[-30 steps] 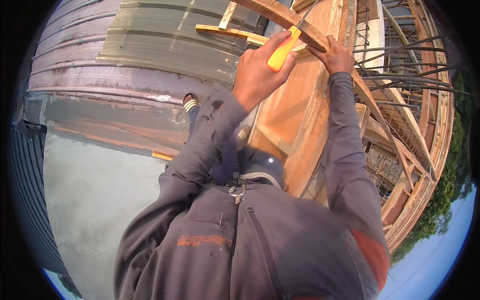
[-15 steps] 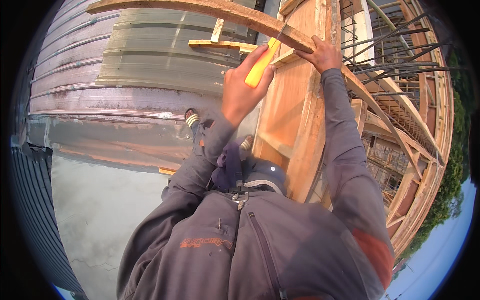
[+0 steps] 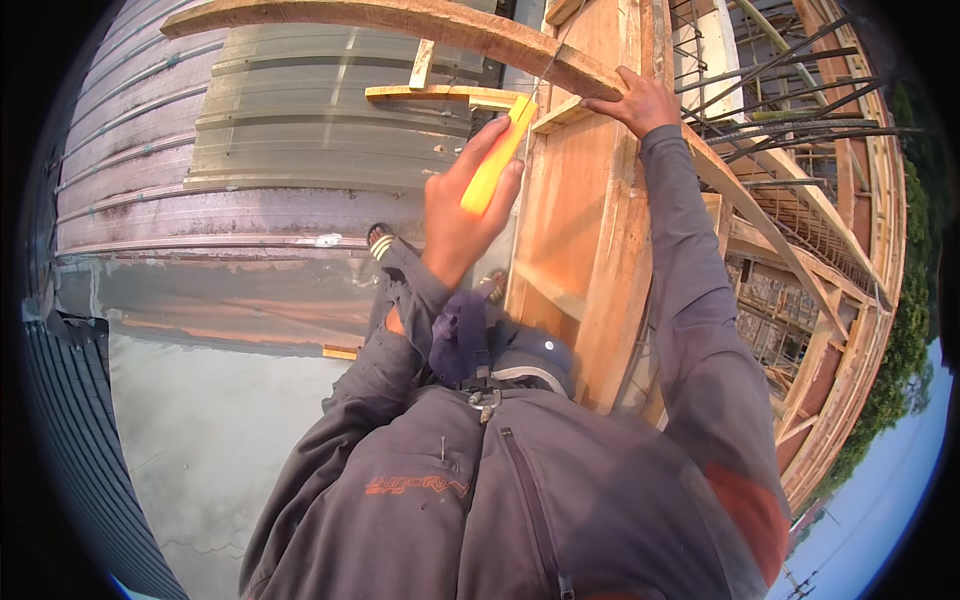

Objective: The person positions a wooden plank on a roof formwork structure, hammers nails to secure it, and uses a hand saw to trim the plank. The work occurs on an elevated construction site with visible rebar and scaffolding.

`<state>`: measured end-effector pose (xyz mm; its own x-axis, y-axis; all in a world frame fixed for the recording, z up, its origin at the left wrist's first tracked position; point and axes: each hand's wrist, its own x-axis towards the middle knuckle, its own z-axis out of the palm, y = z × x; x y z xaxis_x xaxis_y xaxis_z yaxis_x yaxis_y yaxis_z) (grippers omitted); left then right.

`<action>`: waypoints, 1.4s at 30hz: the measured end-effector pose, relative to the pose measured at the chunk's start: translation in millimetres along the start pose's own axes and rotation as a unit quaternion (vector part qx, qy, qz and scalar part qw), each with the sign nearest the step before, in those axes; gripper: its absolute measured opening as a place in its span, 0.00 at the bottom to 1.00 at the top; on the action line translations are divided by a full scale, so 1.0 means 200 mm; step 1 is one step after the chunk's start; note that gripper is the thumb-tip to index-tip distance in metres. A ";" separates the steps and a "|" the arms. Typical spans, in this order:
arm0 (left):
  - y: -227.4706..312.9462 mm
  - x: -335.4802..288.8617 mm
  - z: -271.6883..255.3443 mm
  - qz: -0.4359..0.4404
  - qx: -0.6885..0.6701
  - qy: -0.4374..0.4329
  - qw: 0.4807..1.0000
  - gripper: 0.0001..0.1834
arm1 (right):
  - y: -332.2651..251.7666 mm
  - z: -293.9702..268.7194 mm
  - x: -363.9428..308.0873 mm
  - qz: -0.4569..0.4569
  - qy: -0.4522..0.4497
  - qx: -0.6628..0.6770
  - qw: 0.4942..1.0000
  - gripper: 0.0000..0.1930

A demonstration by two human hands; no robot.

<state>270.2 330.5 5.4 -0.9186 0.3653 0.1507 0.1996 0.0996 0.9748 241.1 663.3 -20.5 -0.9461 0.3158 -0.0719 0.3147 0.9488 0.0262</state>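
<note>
My left hand point(image 3: 460, 212) is closed round the yellow handle point(image 3: 497, 158) of a handsaw. Its thin blade point(image 3: 546, 72), seen nearly edge-on, runs from the handle up to a long wooden plank point(image 3: 420, 22) and meets it not far from the plank's right end. My right hand point(image 3: 645, 104) grips that end, thumb and fingers round the wood, just right of the blade. The plank reaches far to the left across the top of the view. Under its right end lies a plywood formwork panel point(image 3: 570, 190) with timber edging.
Steel reinforcing bars point(image 3: 800, 130) stick out at the right among timber formwork point(image 3: 840, 345). Corrugated roof sheets point(image 3: 310, 110) spread at the upper left, with a short timber piece point(image 3: 430, 93) over them. Grey concrete point(image 3: 200, 430) lies lower left. My feet stand beside the panel.
My left hand has drawn the handsaw back toward me and to the left, so more blade shows between handle and plank. My right hand keeps its hold on the plank.
</note>
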 end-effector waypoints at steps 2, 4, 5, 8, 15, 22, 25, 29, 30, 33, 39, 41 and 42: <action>-0.04 -0.45 -0.23 0.062 0.060 -0.017 0.996 0.29 | 0.05 0.01 0.02 0.008 -0.017 0.012 1.000 0.45; 0.04 -0.60 -0.37 0.050 0.074 -0.030 0.996 0.30 | 0.09 0.01 0.07 0.008 -0.025 0.009 1.000 0.45; 0.03 -0.50 -0.33 0.065 0.050 -0.017 0.996 0.28 | 0.07 0.00 0.04 0.013 -0.031 0.008 0.999 0.46; -0.08 0.15 0.03 0.054 0.003 0.016 0.998 0.24 | -0.04 -0.06 0.04 0.015 -0.025 0.008 1.000 0.47; -0.04 -0.25 -0.11 0.029 0.026 -0.011 0.999 0.28 | 0.09 0.01 0.06 -0.017 -0.013 0.017 1.000 0.51; -0.12 0.12 0.06 0.044 0.038 0.005 0.998 0.26 | -0.01 -0.03 0.05 0.000 -0.027 0.012 1.000 0.51; -0.14 0.45 0.25 0.071 0.050 0.038 0.995 0.26 | -0.02 -0.09 0.12 -0.011 0.010 0.008 1.000 0.52; -0.10 -0.15 -0.06 0.049 0.022 0.009 0.999 0.27 | 0.02 0.00 0.06 -0.001 0.001 0.003 1.000 0.49; -0.13 -0.38 -0.16 0.076 0.039 0.006 0.996 0.26 | 0.04 0.00 0.02 0.015 -0.003 0.007 1.000 0.49; -0.13 -0.55 -0.31 0.053 0.043 -0.020 0.997 0.27 | 0.06 0.01 0.07 0.006 -0.003 0.028 1.000 0.49; -0.20 0.40 0.21 0.034 0.039 -0.008 0.999 0.26 | -0.05 -0.04 0.09 -0.013 0.019 0.018 1.000 0.50; -0.16 0.24 0.10 0.040 0.005 -0.005 0.999 0.26 | 0.01 -0.07 0.10 -0.016 -0.021 0.023 0.999 0.50; -0.14 0.07 0.03 0.033 -0.010 -0.002 0.999 0.26 | 0.04 -0.05 0.08 -0.020 -0.050 0.026 0.998 0.51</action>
<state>253.7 339.3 -20.7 -0.9020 0.3745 0.2147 0.2535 0.0569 0.9657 228.0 675.3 -11.3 -0.9466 0.2737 -0.1704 0.2828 0.9587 -0.0312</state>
